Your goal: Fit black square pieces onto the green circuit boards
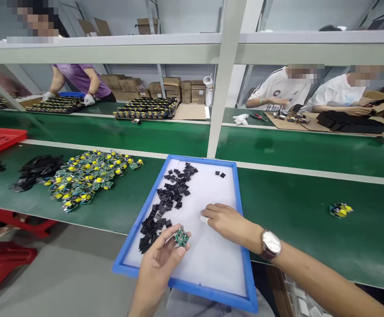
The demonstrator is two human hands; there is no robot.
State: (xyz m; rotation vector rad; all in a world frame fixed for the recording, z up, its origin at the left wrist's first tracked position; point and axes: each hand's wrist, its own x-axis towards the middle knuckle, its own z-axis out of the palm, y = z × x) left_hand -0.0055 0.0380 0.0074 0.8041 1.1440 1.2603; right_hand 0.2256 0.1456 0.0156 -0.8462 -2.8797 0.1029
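My left hand [160,260] is closed on a small green circuit board [181,237], held just above the near part of a blue-rimmed white tray [139,220]. My right hand [226,221], a watch on its wrist, rests on the tray's white surface with fingers curled together over a small white piece [204,219]. A loose strip of several small black parts [167,198] runs down the tray's left half, and two more black parts [220,174] lie at the far right of the tray.
A heap of green and yellow circuit boards [86,178] and piles of black parts [36,169] lie on the green belt to the left. A red tray [0,138] is far left. One board [340,210] lies to the right. People work across the bench.
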